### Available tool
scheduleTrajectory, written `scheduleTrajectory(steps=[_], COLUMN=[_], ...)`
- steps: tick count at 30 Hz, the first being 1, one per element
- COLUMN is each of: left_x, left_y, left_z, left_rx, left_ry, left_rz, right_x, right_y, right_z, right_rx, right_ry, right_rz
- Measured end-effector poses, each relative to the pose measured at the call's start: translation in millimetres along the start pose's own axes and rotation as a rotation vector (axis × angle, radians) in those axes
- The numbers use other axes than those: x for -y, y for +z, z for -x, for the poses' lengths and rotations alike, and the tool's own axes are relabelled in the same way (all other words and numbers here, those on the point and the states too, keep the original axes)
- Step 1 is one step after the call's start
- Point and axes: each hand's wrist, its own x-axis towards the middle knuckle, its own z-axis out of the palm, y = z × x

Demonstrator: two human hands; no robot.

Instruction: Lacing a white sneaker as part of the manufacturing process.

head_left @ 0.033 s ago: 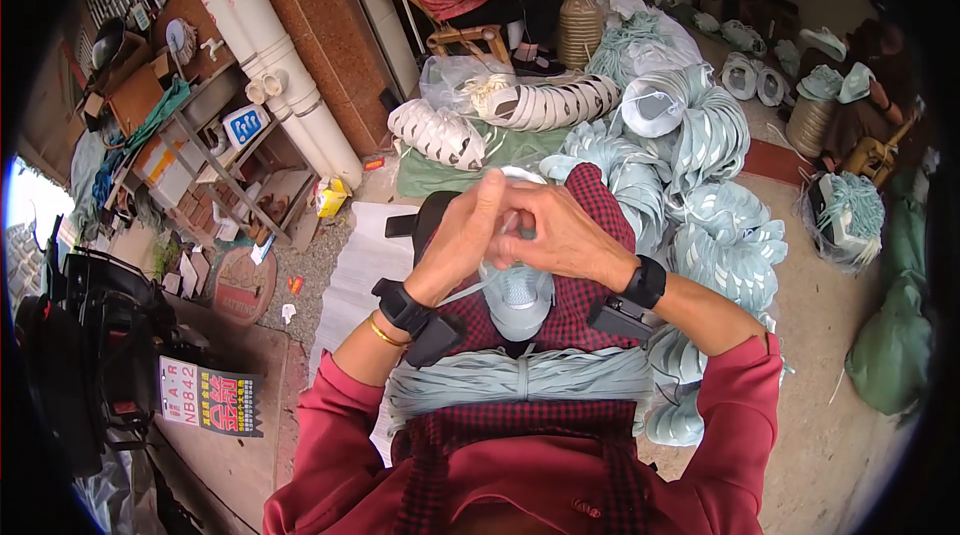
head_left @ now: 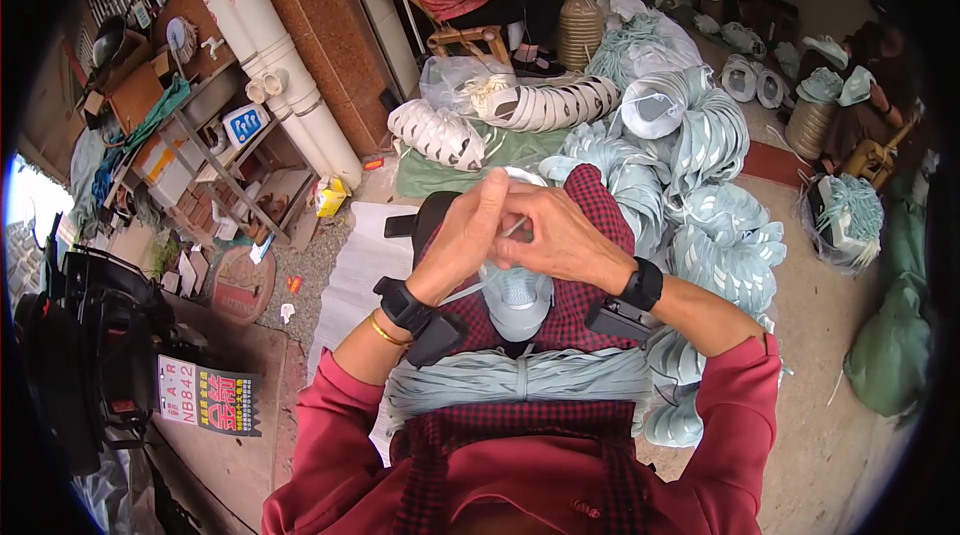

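Pinched between curled thumb and forefinger of the right hand (head_left: 565, 235), a thin pale lace (head_left: 468, 291); just beside, almost touching, the left hand (head_left: 462, 243), bent inward with fingertips partly hidden, so impossible to tell whether gripping. Directly beneath both, toe toward the wearer, one pale blue shoe (head_left: 522, 307) on a red-and-black checked apron (head_left: 605, 213). Nearer the body, across the lap, a tied bundle of pale blue laces (head_left: 455, 382); to the right, heaped pale blue shoe pieces (head_left: 725, 245).
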Motion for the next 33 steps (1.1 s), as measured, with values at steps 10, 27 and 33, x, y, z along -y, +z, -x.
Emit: scheduleTrajectory(steps=[10,27,33], left_x=[-15.0,51.3,56.5], left_y=[-41.6,-30.6,-22.6], left_z=[-1.4,56.3,54.7], left_rx=[0.247,-0.070,-0.155], left_ry=[-0.121,-0.016,-0.067], left_rz=[0.078,0.193,0.101], right_x=[0.0,-28.9,-18.8], right_y=[-14.2,-21.0,-13.3], right_z=[-10.9,-7.7,-3.2], right_rx=[-0.137,-0.049,0.120], right_ry=[0.225,0.156,0.085], right_rz=[-0.173,0.211,0.330])
